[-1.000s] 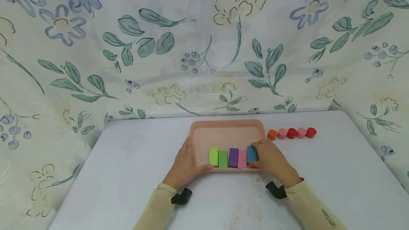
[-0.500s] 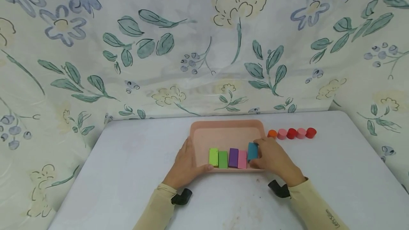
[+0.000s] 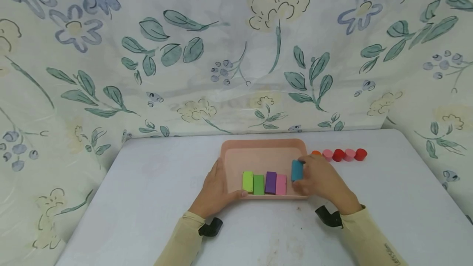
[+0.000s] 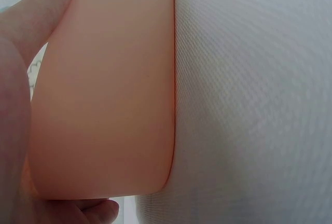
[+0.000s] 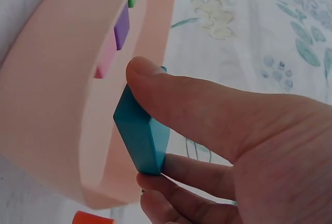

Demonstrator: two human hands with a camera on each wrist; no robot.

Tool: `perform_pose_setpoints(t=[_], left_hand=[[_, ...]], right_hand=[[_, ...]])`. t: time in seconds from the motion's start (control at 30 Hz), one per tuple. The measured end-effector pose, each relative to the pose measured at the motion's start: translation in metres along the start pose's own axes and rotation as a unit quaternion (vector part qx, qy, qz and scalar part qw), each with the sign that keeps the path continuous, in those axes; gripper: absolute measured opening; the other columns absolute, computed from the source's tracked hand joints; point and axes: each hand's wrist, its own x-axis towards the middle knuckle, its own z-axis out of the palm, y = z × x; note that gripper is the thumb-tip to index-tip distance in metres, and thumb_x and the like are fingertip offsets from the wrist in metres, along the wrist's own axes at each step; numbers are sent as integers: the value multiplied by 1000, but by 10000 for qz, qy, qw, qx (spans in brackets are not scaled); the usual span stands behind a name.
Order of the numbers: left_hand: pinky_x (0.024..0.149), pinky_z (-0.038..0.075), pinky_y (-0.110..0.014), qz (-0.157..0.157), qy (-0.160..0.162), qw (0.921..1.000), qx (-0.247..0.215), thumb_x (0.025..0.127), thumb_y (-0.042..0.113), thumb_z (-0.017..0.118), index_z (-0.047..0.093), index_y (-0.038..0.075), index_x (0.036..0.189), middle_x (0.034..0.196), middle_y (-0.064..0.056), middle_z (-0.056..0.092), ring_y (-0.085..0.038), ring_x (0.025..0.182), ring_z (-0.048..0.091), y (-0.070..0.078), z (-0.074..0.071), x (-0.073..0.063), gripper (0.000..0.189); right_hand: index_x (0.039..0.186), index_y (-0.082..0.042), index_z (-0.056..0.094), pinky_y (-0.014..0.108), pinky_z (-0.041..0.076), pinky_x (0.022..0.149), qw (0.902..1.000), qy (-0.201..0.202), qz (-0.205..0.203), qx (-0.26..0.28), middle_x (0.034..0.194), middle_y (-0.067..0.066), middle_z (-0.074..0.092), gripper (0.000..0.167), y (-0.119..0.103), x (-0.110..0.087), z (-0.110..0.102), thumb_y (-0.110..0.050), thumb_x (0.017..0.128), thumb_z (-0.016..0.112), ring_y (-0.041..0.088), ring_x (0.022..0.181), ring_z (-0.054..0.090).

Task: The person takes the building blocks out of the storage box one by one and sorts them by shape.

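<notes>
A pink tray (image 3: 262, 143) lies on the table with a row of coloured blocks along its near side. The row has a yellow-green block (image 3: 248, 181), a green block (image 3: 258, 185), a purple block (image 3: 271, 182) and a pink block (image 3: 281, 184). My left hand (image 3: 212, 190) holds the tray's near left corner, thumb on the front rim and fingers along the left side. Over the tray's right part, my right hand (image 3: 323, 182) pinches a blue block (image 5: 142, 128) between thumb and fingers, apart from the row. The right wrist view shows the block tilted.
Just right of the tray stands a row of small cylinders: an orange one (image 3: 316, 153), partly hidden by my right hand, then pink ones and red ones (image 3: 338, 155). A floral cloth (image 3: 236, 52) hangs behind the white table (image 3: 166, 163).
My right hand has moved the blue block rightward and away from me, opening a gap beside the pink block. My left hand keeps its place on the tray.
</notes>
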Motion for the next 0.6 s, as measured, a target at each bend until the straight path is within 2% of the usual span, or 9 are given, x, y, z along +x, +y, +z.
perform_pose_setpoints(t=[0.23,0.37,0.6], left_hand=[[119,22,-56,54,48,10000,69,75,60,80,4,-3,159,165,-22,14,-38,149,21,0,0,-1,130],[119,23,-55,76,55,9999,127,75,61,80,4,-4,159,164,-23,14,-39,149,21,-1,-1,-2,131],[118,24,-55,9,46,9998,173,74,63,80,3,-4,159,164,-23,15,-39,148,23,-1,-1,-5,133]], right_hand=[[135,6,55,55,53,92,9992,84,-85,391,131,24,57,67,7,-6,-8,-23,81,84,39,114,54],[137,5,54,57,51,95,9990,32,1,453,136,26,54,68,8,-8,-12,-23,82,84,42,120,53],[136,5,55,55,53,93,9991,105,139,395,132,24,57,71,12,-11,-16,-26,80,86,41,119,52]])
